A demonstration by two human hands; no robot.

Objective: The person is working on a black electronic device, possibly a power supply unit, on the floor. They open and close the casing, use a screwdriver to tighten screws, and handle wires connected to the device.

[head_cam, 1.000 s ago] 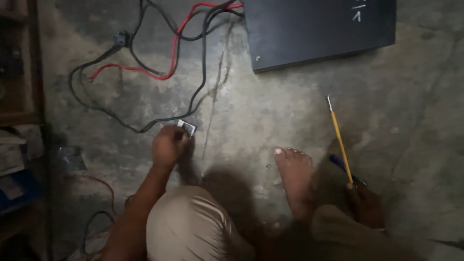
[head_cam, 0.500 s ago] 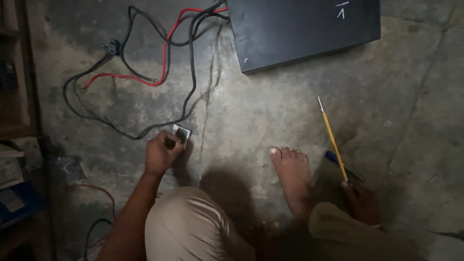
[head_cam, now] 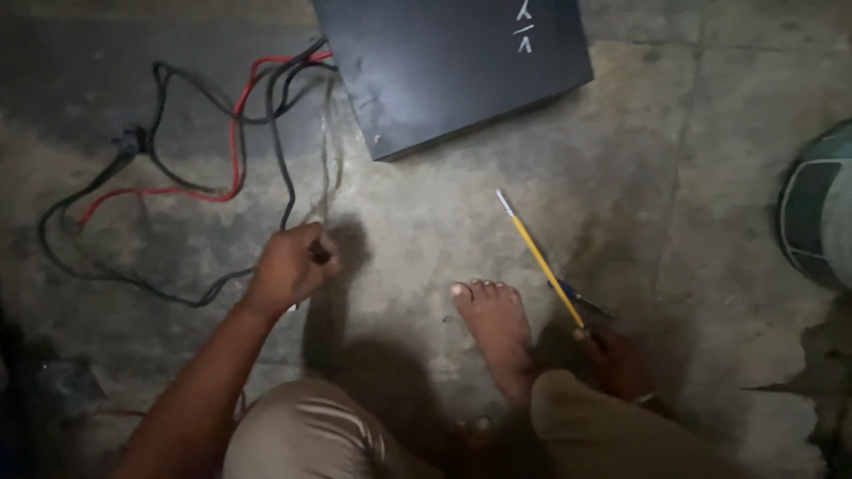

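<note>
The left hand [head_cam: 288,266] is curled into a loose fist low over the concrete floor [head_cam: 710,177], its fingers closed on a small dark object [head_cam: 319,253] that peeps out beside the thumb; too little of it shows to tell what it is. A black cable [head_cam: 133,282] runs along the floor to just below this hand and seems to end at it, though the hand hides the join. Up and to the left of the grip the cable loops together with a red wire [head_cam: 232,151], and both lead up and to the right of the hand to the corner of a flat black metal case [head_cam: 453,66] lying on the floor.

The right hand [head_cam: 617,359] rests low beside the knee, fingers wrapped around the bottom end of a long yellow stick-like tool [head_cam: 541,262]. The tool slants up and leftward from this grip, and its pale tip points toward the black case without reaching it. A short dark-blue piece [head_cam: 581,300] lies just above the hand, crossing close to the yellow shaft; whether the hand holds it too cannot be told.

A bare foot [head_cam: 497,333] is planted on the floor between the two hands, nearer the right one. Well to the right of the right hand, a rounded green-and-grey object [head_cam: 816,213] sits at the frame's edge.
</note>
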